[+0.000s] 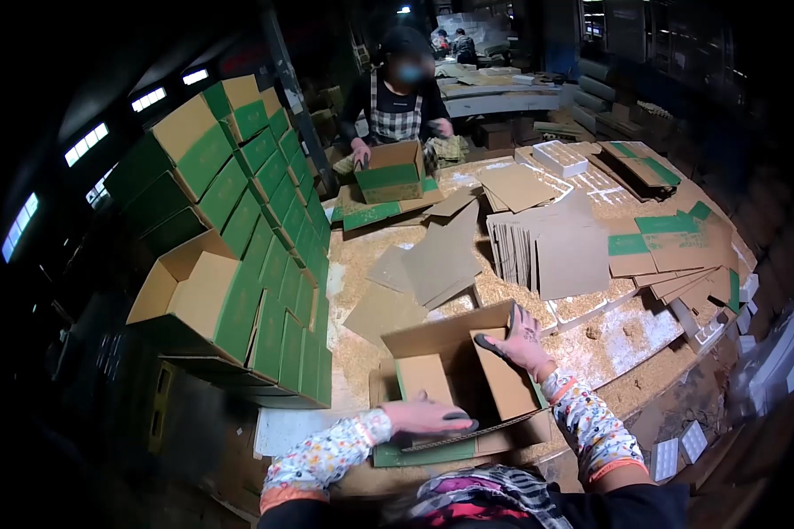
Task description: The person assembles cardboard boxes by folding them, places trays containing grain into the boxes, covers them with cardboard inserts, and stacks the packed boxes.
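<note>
An open-topped cardboard box with brown inner walls and green on its outside stands on the table in front of me. My left hand, in a pink glove with dark fingertips, lies along the near edge of this box, fingers stretched out to the right. At the box's right side, my right hand grips the wall near the far corner, thumb toward the inside and fingers at the outer side. The box's bottom is in dark shadow.
A tall stack of green-and-brown boxes rises on the left. Loose cardboard sheets and flattened green-marked cardboard lie on the dusty table. Across it, a co-worker handles another box. White blocks sit nearby.
</note>
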`<move>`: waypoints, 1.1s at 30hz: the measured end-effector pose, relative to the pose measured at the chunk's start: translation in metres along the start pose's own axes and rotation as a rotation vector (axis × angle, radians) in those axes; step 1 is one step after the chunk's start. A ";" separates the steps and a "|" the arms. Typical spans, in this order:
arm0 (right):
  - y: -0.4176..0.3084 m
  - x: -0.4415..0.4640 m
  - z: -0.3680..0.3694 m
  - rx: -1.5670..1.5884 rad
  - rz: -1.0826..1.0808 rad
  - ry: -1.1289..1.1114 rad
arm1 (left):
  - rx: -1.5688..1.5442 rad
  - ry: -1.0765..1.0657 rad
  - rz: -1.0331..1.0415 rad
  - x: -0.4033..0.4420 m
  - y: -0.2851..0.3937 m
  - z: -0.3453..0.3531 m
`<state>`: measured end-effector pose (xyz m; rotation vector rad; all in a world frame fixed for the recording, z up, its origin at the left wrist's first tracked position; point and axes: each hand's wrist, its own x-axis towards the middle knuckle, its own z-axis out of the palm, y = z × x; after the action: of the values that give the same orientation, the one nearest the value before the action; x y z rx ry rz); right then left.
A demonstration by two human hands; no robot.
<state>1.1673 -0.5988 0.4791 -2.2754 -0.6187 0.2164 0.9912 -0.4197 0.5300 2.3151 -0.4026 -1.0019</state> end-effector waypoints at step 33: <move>0.054 -0.023 0.023 0.717 0.120 -0.503 | -0.797 1.407 -0.175 0.001 -0.063 0.028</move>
<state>1.1592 -0.6282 0.4242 -1.5550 -0.5344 0.9299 0.9744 -0.3819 0.4754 1.7365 0.6559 0.4944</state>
